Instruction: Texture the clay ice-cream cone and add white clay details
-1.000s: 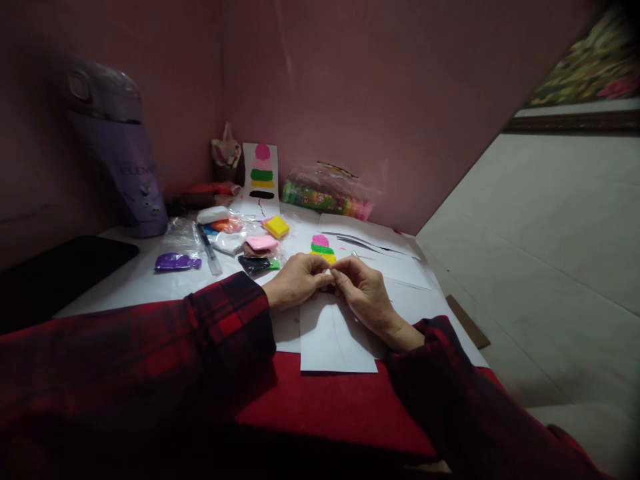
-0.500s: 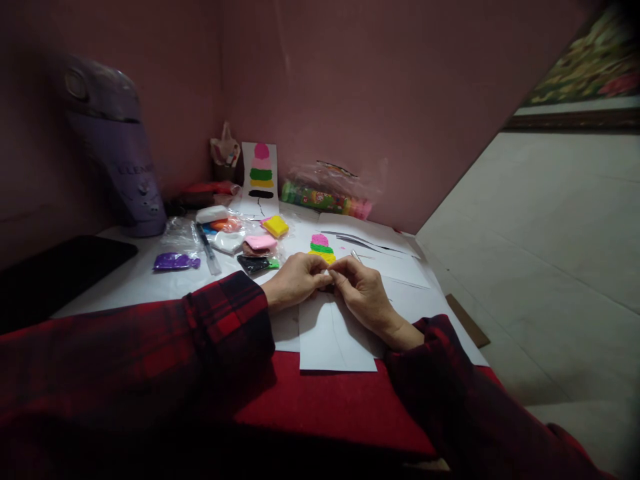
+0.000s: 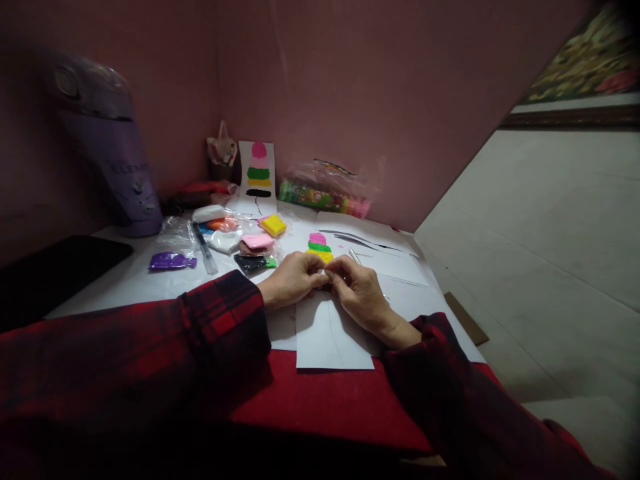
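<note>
Above a white paper sheet (image 3: 331,343), my left hand (image 3: 294,280) and my right hand (image 3: 364,293) meet fingertip to fingertip. Both are closed in a pinch; a tiny pale bit shows between them, too small to name. Just beyond the fingers, the sheet carries stacked patches of clay: pink (image 3: 317,238), green (image 3: 319,247) and yellow (image 3: 321,255). Something dark under the fingertips is mostly hidden. A thin faint line runs down the sheet's lower part. Near my right fingers lies a slim silvery tool (image 3: 355,256).
Packets of clay lie left: purple (image 3: 173,261), black (image 3: 251,264), yellow (image 3: 273,225), pink (image 3: 258,241). A capped pen (image 3: 205,249) lies among them. Behind stand a model card (image 3: 259,175) and a bagged colourful pack (image 3: 325,198). Far left are a purple bottle (image 3: 113,153) and a dark flat object (image 3: 65,273).
The whole view has shifted slightly, so everything sits a little further left. My hands stay pinched together at the same place over the sheet, with barely any finger movement.
</note>
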The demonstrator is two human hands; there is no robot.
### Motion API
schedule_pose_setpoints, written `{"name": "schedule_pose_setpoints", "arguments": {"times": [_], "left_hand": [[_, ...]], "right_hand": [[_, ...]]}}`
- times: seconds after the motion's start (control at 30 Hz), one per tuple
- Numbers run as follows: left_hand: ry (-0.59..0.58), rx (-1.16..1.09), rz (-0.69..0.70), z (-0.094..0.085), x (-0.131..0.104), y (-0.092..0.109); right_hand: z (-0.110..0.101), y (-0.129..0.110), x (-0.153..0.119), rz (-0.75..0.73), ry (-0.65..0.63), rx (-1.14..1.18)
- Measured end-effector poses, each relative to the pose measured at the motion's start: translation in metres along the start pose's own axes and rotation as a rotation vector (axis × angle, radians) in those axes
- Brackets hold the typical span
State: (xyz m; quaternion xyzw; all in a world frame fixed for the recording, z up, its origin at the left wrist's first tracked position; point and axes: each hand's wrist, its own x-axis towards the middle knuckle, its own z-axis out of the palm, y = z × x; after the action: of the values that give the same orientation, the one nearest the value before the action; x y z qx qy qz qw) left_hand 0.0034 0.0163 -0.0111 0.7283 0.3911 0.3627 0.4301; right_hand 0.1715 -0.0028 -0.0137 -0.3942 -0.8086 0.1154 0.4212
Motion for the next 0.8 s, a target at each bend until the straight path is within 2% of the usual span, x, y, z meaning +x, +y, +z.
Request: {"name": "schedule_pose_setpoints", "arguments": {"times": [0.47, 0.8], "left_hand": [[0.013, 0.005, -0.018, 0.0, -0.001, 0.004], [0.066, -0.132, -0.061, 0.002, -0.003, 0.011]], "right_hand": [[0.001, 0.001, 0.0, -0.019, 0.002, 0.004], [0.001, 0.001, 0.0, 0.017, 0.003, 0.01]]}}
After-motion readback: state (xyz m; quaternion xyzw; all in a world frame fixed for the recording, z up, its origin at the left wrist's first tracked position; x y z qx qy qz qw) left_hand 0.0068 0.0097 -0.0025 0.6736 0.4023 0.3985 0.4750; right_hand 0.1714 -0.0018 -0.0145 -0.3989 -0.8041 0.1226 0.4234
